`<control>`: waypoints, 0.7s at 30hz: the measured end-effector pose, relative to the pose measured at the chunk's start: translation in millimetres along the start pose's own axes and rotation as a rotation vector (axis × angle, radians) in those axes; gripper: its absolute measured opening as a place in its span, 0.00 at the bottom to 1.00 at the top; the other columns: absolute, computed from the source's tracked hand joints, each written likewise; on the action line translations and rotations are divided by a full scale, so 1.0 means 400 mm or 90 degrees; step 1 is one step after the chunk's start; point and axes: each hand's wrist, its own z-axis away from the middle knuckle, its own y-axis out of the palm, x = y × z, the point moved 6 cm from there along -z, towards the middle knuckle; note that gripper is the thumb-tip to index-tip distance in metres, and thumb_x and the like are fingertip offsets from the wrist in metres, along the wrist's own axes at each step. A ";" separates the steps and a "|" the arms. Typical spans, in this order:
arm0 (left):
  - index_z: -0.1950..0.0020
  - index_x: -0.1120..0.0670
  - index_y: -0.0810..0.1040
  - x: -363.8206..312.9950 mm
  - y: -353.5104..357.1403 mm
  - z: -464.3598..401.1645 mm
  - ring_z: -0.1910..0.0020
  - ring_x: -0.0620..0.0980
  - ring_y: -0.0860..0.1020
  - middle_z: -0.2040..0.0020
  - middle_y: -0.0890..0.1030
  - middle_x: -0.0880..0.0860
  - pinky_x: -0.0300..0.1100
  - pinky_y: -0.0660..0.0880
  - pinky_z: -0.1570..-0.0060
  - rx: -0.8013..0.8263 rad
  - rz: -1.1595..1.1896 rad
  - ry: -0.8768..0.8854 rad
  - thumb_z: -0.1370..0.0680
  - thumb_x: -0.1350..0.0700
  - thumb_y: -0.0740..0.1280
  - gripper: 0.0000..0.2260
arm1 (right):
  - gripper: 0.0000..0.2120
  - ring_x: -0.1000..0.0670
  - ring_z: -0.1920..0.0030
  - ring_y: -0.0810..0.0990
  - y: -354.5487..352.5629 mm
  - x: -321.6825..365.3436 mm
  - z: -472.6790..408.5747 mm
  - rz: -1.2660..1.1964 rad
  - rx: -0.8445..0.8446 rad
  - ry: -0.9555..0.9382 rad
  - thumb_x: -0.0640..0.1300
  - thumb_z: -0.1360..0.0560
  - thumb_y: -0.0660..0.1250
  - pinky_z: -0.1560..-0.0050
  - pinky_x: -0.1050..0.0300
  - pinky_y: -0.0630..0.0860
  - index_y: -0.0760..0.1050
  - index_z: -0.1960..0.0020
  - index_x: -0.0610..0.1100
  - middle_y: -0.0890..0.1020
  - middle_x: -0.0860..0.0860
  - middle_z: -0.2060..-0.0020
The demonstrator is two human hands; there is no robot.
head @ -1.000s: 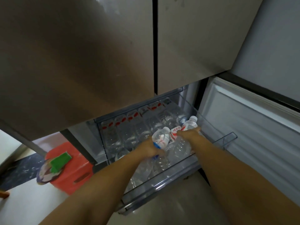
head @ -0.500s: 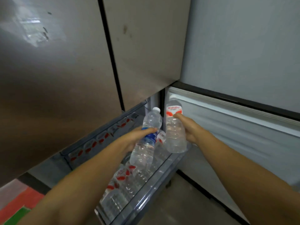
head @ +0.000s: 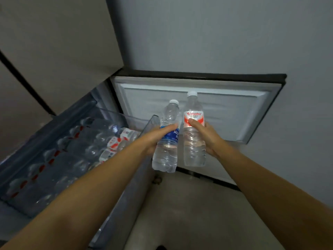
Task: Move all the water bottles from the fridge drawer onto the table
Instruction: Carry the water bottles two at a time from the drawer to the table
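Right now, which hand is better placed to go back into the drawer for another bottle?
Left, though neither is free. The left hand holds the blue-label bottle beside the open drawer; the right hand holds the red-label bottle farther away, before the door panel.

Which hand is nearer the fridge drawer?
Left. The left hand holds a blue-label bottle just beside the drawer corner; the right hand holds a red-label bottle farther right.

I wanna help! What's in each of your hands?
Left hand: holding the blue-label bottle.
Right hand: holding the red-label bottle.
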 end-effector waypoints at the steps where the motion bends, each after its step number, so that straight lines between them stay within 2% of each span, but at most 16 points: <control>1: 0.38 0.58 0.76 0.019 0.045 -0.006 0.49 0.59 0.82 0.45 0.82 0.61 0.53 0.78 0.47 0.004 -0.023 -0.009 0.26 0.51 0.70 0.19 | 0.19 0.45 0.53 0.84 -0.047 -0.015 0.022 0.002 -0.017 -0.003 0.47 0.26 0.69 0.56 0.52 0.80 0.73 0.37 0.43 0.83 0.43 0.48; 3: 0.41 0.56 0.77 0.067 0.125 -0.026 0.54 0.55 0.83 0.50 0.84 0.58 0.47 0.80 0.54 -0.003 -0.082 -0.012 0.26 0.51 0.71 0.16 | 0.17 0.46 0.51 0.84 -0.147 -0.050 0.071 0.033 -0.060 -0.001 0.49 0.27 0.71 0.52 0.51 0.80 0.75 0.41 0.47 0.84 0.46 0.49; 5: 0.46 0.53 0.78 0.118 0.202 -0.048 0.56 0.53 0.83 0.53 0.84 0.56 0.45 0.79 0.56 -0.009 -0.150 -0.002 0.26 0.52 0.70 0.11 | 0.12 0.48 0.52 0.84 -0.250 -0.091 0.121 0.062 -0.095 0.011 0.50 0.28 0.72 0.51 0.51 0.81 0.77 0.46 0.50 0.84 0.47 0.51; 6: 0.49 0.51 0.78 0.147 0.245 -0.059 0.56 0.52 0.83 0.54 0.84 0.55 0.45 0.80 0.56 -0.004 -0.179 0.000 0.26 0.53 0.71 0.08 | 0.10 0.49 0.54 0.85 -0.303 -0.113 0.148 0.074 -0.109 0.019 0.50 0.28 0.72 0.52 0.52 0.81 0.78 0.49 0.51 0.85 0.48 0.54; 8: 0.54 0.49 0.78 0.205 0.323 -0.071 0.60 0.49 0.83 0.59 0.84 0.51 0.40 0.79 0.63 -0.003 -0.210 -0.004 0.28 0.53 0.72 0.06 | 0.06 0.52 0.61 0.85 -0.402 -0.154 0.207 0.087 -0.151 0.038 0.50 0.28 0.72 0.61 0.56 0.83 0.78 0.53 0.51 0.86 0.51 0.61; 10: 0.53 0.49 0.78 0.255 0.405 -0.083 0.63 0.46 0.82 0.63 0.83 0.48 0.35 0.76 0.70 0.008 -0.240 -0.010 0.29 0.52 0.73 0.07 | 0.07 0.55 0.65 0.85 -0.509 -0.192 0.271 0.088 -0.211 0.056 0.49 0.28 0.73 0.68 0.62 0.79 0.78 0.52 0.49 0.85 0.53 0.65; 11: 0.51 0.50 0.78 0.275 0.434 -0.089 0.64 0.46 0.82 0.62 0.83 0.49 0.35 0.76 0.71 0.010 -0.258 -0.017 0.30 0.52 0.73 0.09 | 0.08 0.54 0.64 0.85 -0.553 -0.210 0.294 0.085 -0.232 0.064 0.49 0.28 0.73 0.68 0.62 0.79 0.79 0.52 0.48 0.85 0.52 0.63; 14: 0.47 0.52 0.77 0.347 0.567 -0.111 0.61 0.52 0.83 0.56 0.83 0.55 0.46 0.82 0.62 0.067 -0.276 -0.060 0.32 0.51 0.74 0.17 | 0.14 0.49 0.59 0.84 -0.703 -0.271 0.399 0.058 -0.303 0.102 0.48 0.29 0.73 0.61 0.56 0.81 0.78 0.46 0.43 0.84 0.46 0.56; 16: 0.46 0.52 0.74 0.380 0.668 -0.125 0.60 0.54 0.83 0.54 0.82 0.55 0.53 0.82 0.56 0.112 -0.304 -0.084 0.36 0.49 0.75 0.21 | 0.18 0.48 0.57 0.84 -0.803 -0.298 0.478 0.042 -0.368 0.117 0.50 0.30 0.74 0.60 0.56 0.81 0.77 0.44 0.43 0.84 0.46 0.55; 18: 0.48 0.50 0.71 0.399 0.755 -0.144 0.57 0.56 0.83 0.52 0.81 0.55 0.55 0.81 0.53 0.140 -0.336 -0.091 0.37 0.47 0.75 0.22 | 0.20 0.47 0.55 0.84 -0.883 -0.316 0.545 0.017 -0.428 0.122 0.50 0.30 0.74 0.56 0.53 0.81 0.76 0.43 0.43 0.84 0.45 0.54; 21: 0.41 0.52 0.71 0.405 0.895 -0.175 0.52 0.56 0.82 0.48 0.80 0.55 0.54 0.80 0.49 0.203 -0.410 -0.076 0.39 0.44 0.75 0.30 | 0.21 0.48 0.56 0.84 -0.985 -0.332 0.633 -0.008 -0.501 0.106 0.51 0.30 0.74 0.61 0.57 0.80 0.75 0.43 0.42 0.84 0.45 0.53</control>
